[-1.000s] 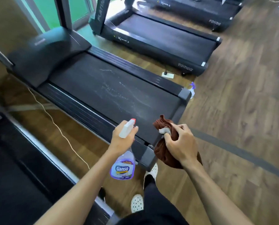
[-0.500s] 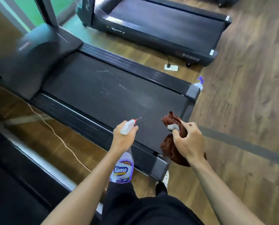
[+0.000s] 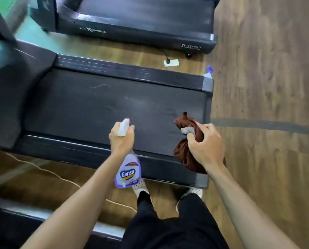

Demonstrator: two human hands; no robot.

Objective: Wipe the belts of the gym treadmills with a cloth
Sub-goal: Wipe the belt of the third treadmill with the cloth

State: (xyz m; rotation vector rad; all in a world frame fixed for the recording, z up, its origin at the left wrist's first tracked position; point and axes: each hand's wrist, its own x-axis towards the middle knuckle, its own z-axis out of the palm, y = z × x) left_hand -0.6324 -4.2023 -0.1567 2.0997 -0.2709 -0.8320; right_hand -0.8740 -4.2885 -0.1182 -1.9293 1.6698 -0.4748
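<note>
The near treadmill's black belt fills the middle of the view, with faint pale smears on it. My left hand grips the trigger head of a purple Ganso spray bottle, nozzle pointing over the belt's near side. My right hand holds a bunched brown cloth above the belt's rear right corner, not touching it. A second treadmill's belt lies beyond.
A second spray bottle stands on the wooden floor at the near treadmill's far rear corner. A white floor socket with a black plug sits between the treadmills. A white cable runs along the floor on my left. Another machine's edge lies bottom left.
I have stepped closer and turned, so the belt now lies square in front of me. Both hands keep their grips and have moved over the belt's near rear part.
</note>
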